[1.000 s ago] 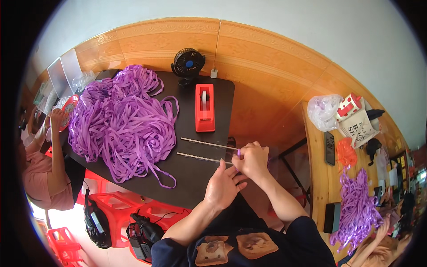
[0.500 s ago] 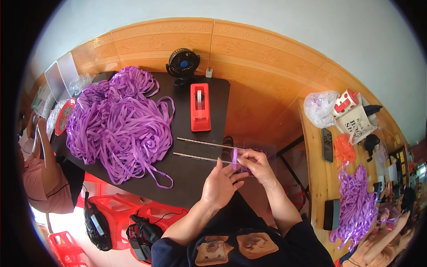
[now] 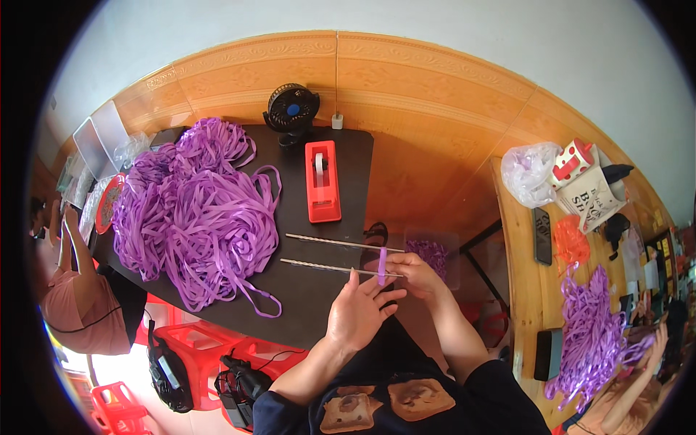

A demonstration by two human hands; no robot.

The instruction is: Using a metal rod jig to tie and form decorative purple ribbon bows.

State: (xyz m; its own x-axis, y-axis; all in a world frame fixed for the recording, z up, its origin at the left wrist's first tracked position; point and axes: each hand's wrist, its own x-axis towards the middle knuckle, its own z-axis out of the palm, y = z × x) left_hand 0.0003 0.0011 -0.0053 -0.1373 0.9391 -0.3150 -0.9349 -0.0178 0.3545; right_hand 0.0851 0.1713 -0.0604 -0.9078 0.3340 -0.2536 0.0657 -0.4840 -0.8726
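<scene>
While both hands meet at the near right edge of the dark counter, the right hand pinches a purple ribbon strip; the left hand lies half open beside it. A loose pinch could let the strip slide off the thin stick.

On the desk, centre left of the frame: heap of ribbon at left, tape dispenser right of it, small fan behind at the far edge; two thin rods before the dispenser, near the right edge. Both hands at the rods' right ends, lower centre. Second ribbon heap on the side table, far right
</scene>
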